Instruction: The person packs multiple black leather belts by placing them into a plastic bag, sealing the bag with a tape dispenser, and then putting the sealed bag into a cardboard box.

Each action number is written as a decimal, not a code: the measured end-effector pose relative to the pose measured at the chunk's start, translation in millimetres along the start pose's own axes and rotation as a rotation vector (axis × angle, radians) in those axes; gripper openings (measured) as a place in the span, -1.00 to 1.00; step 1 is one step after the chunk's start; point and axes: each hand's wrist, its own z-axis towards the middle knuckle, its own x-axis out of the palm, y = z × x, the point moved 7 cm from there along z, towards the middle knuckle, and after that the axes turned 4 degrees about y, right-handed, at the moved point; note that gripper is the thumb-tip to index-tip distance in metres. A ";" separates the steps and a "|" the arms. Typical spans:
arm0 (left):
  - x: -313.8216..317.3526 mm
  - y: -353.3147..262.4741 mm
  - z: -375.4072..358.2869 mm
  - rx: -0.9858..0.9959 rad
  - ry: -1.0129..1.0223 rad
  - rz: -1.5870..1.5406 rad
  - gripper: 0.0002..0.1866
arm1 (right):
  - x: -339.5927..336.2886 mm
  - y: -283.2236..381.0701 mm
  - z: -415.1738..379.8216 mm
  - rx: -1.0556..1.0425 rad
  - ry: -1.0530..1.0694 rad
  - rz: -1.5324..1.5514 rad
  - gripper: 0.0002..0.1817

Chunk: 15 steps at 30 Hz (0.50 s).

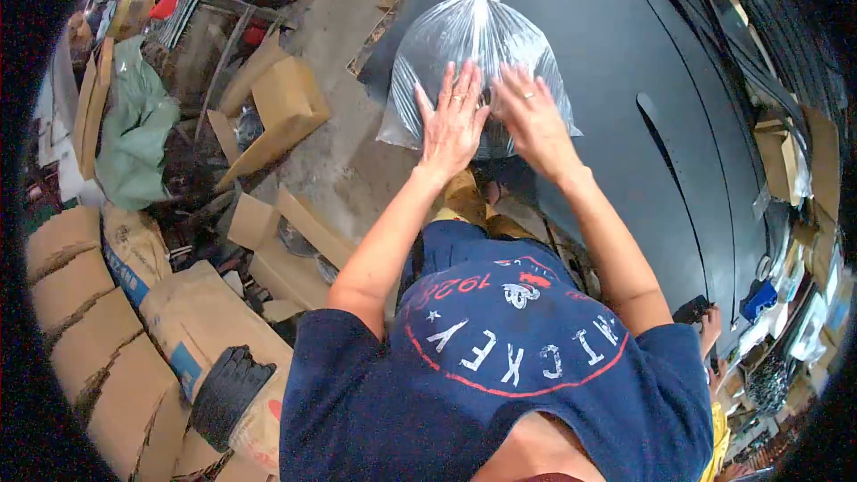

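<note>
A clear plastic bag [478, 40], puffed out and gathered into a knot at its top, rests at the edge of the dark tabletop [607, 54]. My left hand [451, 120] lies on the near side of the bag, fingers stretched out and a ring on one finger. Beside it, my right hand [538, 120] is at the bag's right part, slightly blurred, with its fingers extended. Neither hand grips anything that I can see. What the bag contains is hard to make out through the shiny plastic.
Open cardboard boxes [290, 103] and a green sack [134, 125] stand to the left. Stacked cartons [116, 384] and a paper sack [210, 321] fill the lower left. Long black strips [669, 161] lie on the table. Another person's hand [711, 328] shows at the right.
</note>
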 end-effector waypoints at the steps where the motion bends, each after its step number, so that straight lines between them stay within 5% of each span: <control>1: -1.0 3.3 -1.9 -0.004 0.003 -0.003 -0.41 | 17.1 7.7 -1.8 -0.071 0.057 -0.040 -0.48; 15: -12.3 22.8 -5.4 -0.040 -0.047 0.029 -0.40 | 30.2 -5.8 -14.9 0.085 0.144 -0.212 -0.38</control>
